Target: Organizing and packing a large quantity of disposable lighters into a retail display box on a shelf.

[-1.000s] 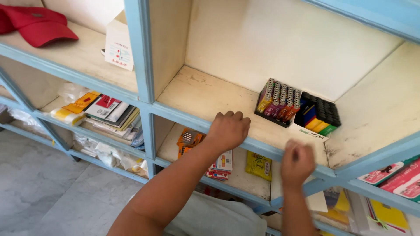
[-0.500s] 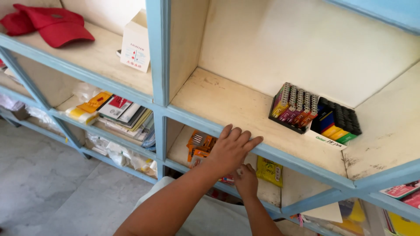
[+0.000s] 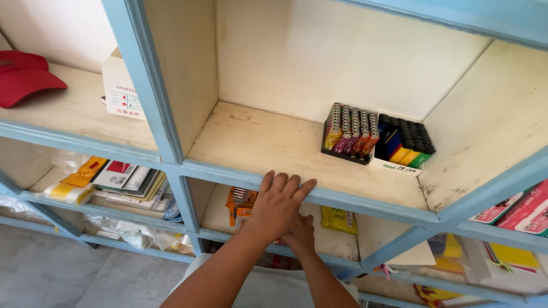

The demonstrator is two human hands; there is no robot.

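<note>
My left hand lies flat with its fingers spread over the blue front edge of the middle shelf. It holds nothing. Just below and behind it, my right hand reaches into the lower compartment, between orange packets and a yellow packet. The left hand hides most of the right hand's fingers, so whether they grip anything is not visible. At the back right of the shelf board stand two trays of lighters, one multicoloured and one with black tops.
A white box and a red cap sit on the upper left shelf. Below them lies a stack of flat packets. Red packets lean in the right compartment. Blue uprights divide the compartments.
My left hand slid from the shelf board down onto its front edge. My right hand moved left from the shelf edge into the lower compartment beneath the left hand.
</note>
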